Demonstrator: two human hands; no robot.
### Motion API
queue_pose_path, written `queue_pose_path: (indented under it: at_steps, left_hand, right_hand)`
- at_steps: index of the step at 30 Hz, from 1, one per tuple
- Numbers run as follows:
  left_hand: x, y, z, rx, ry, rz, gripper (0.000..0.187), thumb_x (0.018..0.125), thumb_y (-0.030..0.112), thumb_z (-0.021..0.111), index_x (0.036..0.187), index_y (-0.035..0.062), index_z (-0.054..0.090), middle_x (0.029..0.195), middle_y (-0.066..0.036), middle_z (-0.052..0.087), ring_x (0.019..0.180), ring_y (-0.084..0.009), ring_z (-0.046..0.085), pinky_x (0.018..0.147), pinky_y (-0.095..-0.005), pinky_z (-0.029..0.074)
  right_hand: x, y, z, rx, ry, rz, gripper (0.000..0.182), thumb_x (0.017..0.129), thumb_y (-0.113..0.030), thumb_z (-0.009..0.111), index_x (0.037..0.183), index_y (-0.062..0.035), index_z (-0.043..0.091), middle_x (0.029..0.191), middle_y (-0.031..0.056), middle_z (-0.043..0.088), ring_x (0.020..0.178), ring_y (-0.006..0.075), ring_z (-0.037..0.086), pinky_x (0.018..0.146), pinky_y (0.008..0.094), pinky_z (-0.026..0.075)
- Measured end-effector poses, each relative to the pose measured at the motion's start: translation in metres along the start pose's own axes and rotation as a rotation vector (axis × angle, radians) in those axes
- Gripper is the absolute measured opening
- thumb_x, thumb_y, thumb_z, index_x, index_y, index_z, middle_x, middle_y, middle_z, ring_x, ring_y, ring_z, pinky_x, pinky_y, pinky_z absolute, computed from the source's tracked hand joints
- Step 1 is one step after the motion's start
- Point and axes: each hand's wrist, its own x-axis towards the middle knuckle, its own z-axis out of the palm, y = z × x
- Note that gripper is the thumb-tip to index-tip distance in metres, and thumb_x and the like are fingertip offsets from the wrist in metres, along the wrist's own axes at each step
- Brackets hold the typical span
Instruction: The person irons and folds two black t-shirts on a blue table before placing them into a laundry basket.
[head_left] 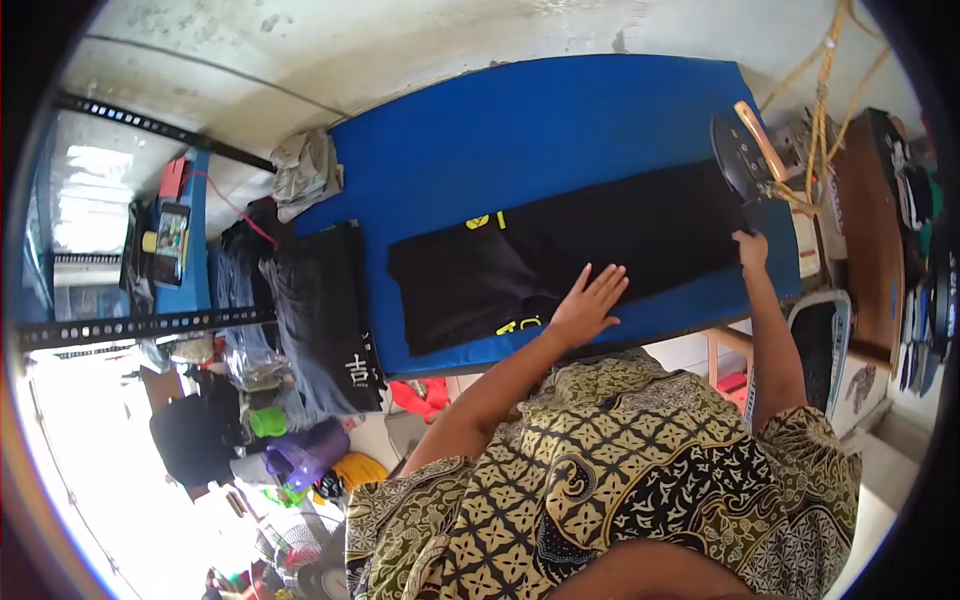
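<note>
A long black garment with yellow print lies flat across the blue-covered table. My left hand rests on it near its front edge, fingers spread and holding nothing. At the garment's right end, my right hand is closed on its front corner, the fingers pressed together. Just beyond that end an iron with a wooden handle stands tilted, its plate against or very near the cloth.
The blue table meets the wall behind. Folded dark clothes lie at its left end, with grey cloth behind them. Cords hang near the iron. A phone is on a shelf at the left, and a chair stands front right.
</note>
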Motion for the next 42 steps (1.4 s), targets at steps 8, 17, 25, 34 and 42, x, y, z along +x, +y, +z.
queue_pose_path:
  at_steps: [8, 17, 25, 34, 42]
  left_hand:
    - [-0.04, -0.051, -0.087, -2.078, 0.718, -0.516, 0.08, 0.083, 0.066, 0.022, 0.139, 0.0096, 0.013, 0.139, -0.014, 0.029, 0.128, -0.0259, 0.028, 0.1, -0.0459, 0.026]
    - [-0.2, -0.163, -0.079, -2.097, 0.967, -0.793, 0.078, 0.082, 0.063, 0.039, 0.125, -0.0026, 0.041, 0.121, -0.015, 0.049, 0.107, -0.0251, 0.05, 0.093, -0.0334, 0.04]
    - [-0.198, -0.202, -0.07, -1.399, 0.858, -1.183, 0.047, 0.079, 0.002, 0.062, 0.121, -0.0041, 0.041, 0.108, -0.011, 0.057, 0.099, -0.016, 0.053, 0.083, -0.0265, 0.043]
    - [-0.157, -0.144, -0.078, 0.093, 0.607, -0.867, 0.056, 0.081, 0.02, 0.058, 0.13, 0.0053, 0.035, 0.131, -0.014, 0.039, 0.121, -0.0295, 0.037, 0.099, -0.0455, 0.03]
    - [-0.204, -0.095, -0.05, 0.063, 0.326, -0.853, 0.055, 0.084, 0.028, 0.053, 0.13, 0.0057, 0.033, 0.137, -0.012, 0.03, 0.126, -0.0256, 0.03, 0.1, -0.0449, 0.027]
  right_hand:
    - [-0.222, -0.28, 0.01, 0.364, -0.329, -0.852, 0.036, 0.067, -0.005, 0.061, 0.102, 0.0009, 0.056, 0.09, 0.0153, 0.061, 0.083, 0.0203, 0.06, 0.072, 0.0314, 0.047]
    - [-0.183, -0.317, 0.132, -0.3, -0.516, -1.107, 0.048, 0.076, -0.017, 0.064, 0.119, -0.0044, 0.047, 0.115, 0.0146, 0.053, 0.106, 0.0319, 0.048, 0.085, 0.043, 0.041]
    - [-0.11, -0.317, 0.146, -0.504, -0.855, -0.765, 0.02, 0.075, -0.017, 0.068, 0.082, -0.0053, 0.054, 0.079, 0.007, 0.054, 0.079, 0.0202, 0.052, 0.083, 0.0442, 0.034]
    - [-0.212, -0.287, 0.159, -0.311, -0.137, -1.159, 0.047, 0.078, -0.024, 0.062, 0.116, -0.0027, 0.045, 0.122, 0.0115, 0.046, 0.116, 0.0287, 0.04, 0.095, 0.048, 0.03]
    - [-0.191, -0.17, 0.174, -0.167, 0.017, -0.732, 0.055, 0.085, -0.038, 0.053, 0.125, -0.003, 0.039, 0.119, 0.0138, 0.044, 0.107, 0.0248, 0.045, 0.09, 0.0419, 0.036]
